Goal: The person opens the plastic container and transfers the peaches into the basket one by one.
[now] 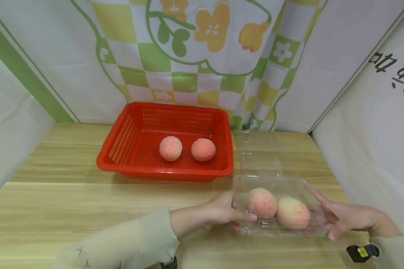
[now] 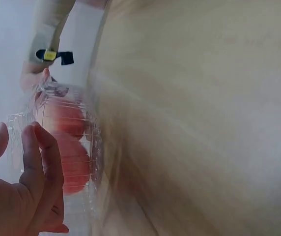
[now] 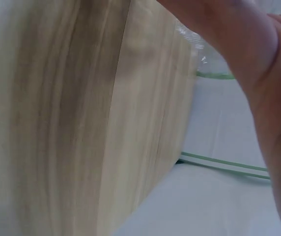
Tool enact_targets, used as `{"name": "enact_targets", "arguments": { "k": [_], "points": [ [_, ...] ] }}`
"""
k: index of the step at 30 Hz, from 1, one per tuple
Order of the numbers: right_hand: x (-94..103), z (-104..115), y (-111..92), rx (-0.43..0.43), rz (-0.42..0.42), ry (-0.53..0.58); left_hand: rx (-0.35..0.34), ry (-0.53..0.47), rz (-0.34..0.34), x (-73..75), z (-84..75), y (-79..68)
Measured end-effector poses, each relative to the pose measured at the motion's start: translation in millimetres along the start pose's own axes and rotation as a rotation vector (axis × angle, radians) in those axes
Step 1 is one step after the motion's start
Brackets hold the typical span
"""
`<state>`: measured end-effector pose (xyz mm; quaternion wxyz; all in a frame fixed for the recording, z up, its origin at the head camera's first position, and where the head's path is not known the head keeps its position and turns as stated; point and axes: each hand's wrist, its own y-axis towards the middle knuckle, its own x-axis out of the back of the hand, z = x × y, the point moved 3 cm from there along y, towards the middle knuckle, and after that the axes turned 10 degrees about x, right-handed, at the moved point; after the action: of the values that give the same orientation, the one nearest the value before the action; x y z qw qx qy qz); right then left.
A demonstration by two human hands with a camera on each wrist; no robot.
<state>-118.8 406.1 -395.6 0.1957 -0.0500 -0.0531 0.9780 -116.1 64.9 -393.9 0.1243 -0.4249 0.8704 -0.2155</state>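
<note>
A clear plastic clamshell box [image 1: 272, 228] is at the right front of the table, with its transparent lid [image 1: 260, 153] folded open toward the back. Inside lie two peaches, a pink one [image 1: 262, 203] on the left and a paler one [image 1: 293, 213] on the right. My left hand [image 1: 219, 211] grips the box's left end, thumb along the front side. At the opposite end my right hand [image 1: 348, 216] holds the right side, thumb near the front corner. The left wrist view shows both peaches [image 2: 71, 164] through the box wall, beside the left fingers [image 2: 44, 157].
A red plastic basket [image 1: 165, 172] stands left of the lid, toward the back, holding two pink peaches, one left [image 1: 170, 148] and one right [image 1: 203, 150]. Behind the wooden table [image 1: 70, 209] hangs a checked, flowered curtain [image 1: 188, 80]. White walls [image 1: 367, 149] flank the table.
</note>
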Motion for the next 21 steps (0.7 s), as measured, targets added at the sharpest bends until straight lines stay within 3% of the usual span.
{"name": "enact_targets", "arguments": {
  "k": [6,13,21],
  "points": [
    [5.4,7.4,5.1,-0.010,-0.033,-0.058,-0.003,-0.041,-0.018,5.2,-0.9,16.5],
    [15.8,10.7,9.3,-0.070,-0.140,-0.258,-0.033,-0.012,-0.061,11.0,-5.1,27.1],
    [18.2,24.2,11.9,-0.128,-0.203,-0.300,-0.033,0.008,-0.095,15.2,-5.8,29.5]
  ]
}}
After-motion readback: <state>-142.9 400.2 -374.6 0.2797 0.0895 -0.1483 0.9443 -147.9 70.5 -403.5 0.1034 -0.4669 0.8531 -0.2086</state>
